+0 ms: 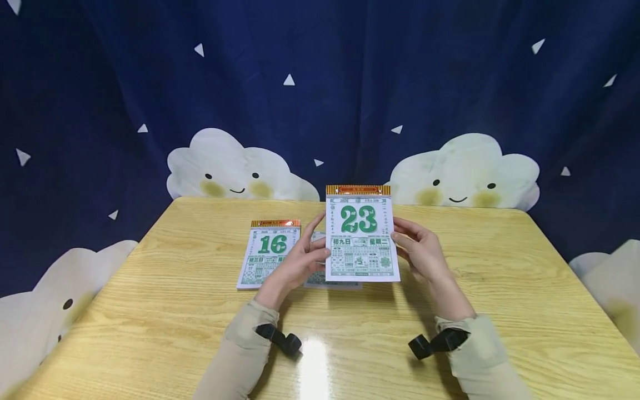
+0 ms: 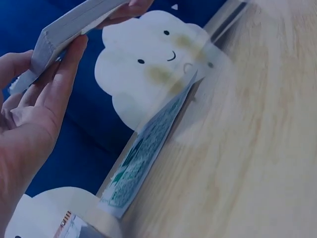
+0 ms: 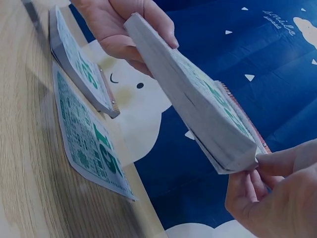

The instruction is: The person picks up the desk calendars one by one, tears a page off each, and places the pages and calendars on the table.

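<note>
Your left forearm (image 1: 240, 350) and right forearm (image 1: 482, 355) run up from the bottom edge, angled inward, pale sleeves (image 1: 492, 383) ending near the wrists. Left wrist (image 1: 271, 293) and right wrist (image 1: 456, 304) bare past the cuffs. Hands raised, apart, roughly level, facing each other. Your left hand (image 1: 295, 264): gripping, thumb on the near side, fingers behind, index angled up; left wrist view shows your palm and the fingers fairly extended. Your right hand (image 1: 425, 255): pinching, thumb against index, other fingers bent, clearest from the right wrist view.
</note>
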The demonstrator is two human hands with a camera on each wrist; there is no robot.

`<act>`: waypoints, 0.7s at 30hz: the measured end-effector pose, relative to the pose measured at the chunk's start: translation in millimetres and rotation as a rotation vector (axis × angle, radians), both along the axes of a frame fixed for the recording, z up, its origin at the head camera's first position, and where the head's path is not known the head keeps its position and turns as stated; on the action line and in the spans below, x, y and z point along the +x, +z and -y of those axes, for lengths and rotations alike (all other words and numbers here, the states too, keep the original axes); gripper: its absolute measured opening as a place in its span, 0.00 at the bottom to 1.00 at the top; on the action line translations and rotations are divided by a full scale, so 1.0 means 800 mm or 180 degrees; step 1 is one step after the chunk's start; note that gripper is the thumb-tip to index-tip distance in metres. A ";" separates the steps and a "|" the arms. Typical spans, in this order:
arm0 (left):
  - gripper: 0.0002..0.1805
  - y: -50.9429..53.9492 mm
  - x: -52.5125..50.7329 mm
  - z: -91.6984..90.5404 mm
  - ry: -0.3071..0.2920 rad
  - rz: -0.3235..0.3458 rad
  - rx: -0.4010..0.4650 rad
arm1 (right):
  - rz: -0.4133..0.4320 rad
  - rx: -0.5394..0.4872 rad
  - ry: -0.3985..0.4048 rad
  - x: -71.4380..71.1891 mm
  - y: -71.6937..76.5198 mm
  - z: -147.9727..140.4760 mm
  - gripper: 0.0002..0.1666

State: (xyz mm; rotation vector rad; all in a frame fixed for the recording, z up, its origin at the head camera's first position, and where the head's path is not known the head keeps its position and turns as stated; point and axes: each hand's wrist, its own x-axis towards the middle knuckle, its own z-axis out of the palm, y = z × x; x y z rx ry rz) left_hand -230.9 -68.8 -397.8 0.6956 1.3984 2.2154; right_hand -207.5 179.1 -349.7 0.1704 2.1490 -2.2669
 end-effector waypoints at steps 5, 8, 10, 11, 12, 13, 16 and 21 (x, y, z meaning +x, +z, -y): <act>0.46 -0.004 0.001 0.007 -0.0031 0.0070 0.0119 | -0.0107 -0.0016 0.0077 -0.001 -0.004 0.005 0.27; 0.46 -0.006 0.000 0.010 -0.0042 0.0077 0.0153 | -0.0118 -0.0017 0.0112 0.000 -0.008 0.007 0.27; 0.45 -0.006 0.000 0.012 -0.0038 0.0069 0.0150 | -0.0114 -0.0005 0.0134 0.000 -0.010 0.008 0.27; 0.45 -0.006 0.000 0.012 -0.0034 0.0068 0.0152 | -0.0110 -0.0008 0.0140 0.000 -0.011 0.008 0.27; 0.44 -0.006 0.000 0.013 -0.0035 0.0053 0.0155 | -0.0110 -0.0007 0.0153 0.000 -0.012 0.008 0.27; 0.44 -0.006 0.000 0.014 -0.0037 0.0051 0.0156 | -0.0117 -0.0010 0.0162 0.000 -0.012 0.009 0.27; 0.45 -0.007 0.000 0.015 -0.0038 0.0044 0.0153 | -0.0137 -0.0019 0.0194 0.000 -0.013 0.010 0.27; 0.46 -0.009 -0.001 0.016 0.0010 -0.0030 0.0054 | -0.0180 0.0058 0.0232 -0.001 -0.016 0.010 0.27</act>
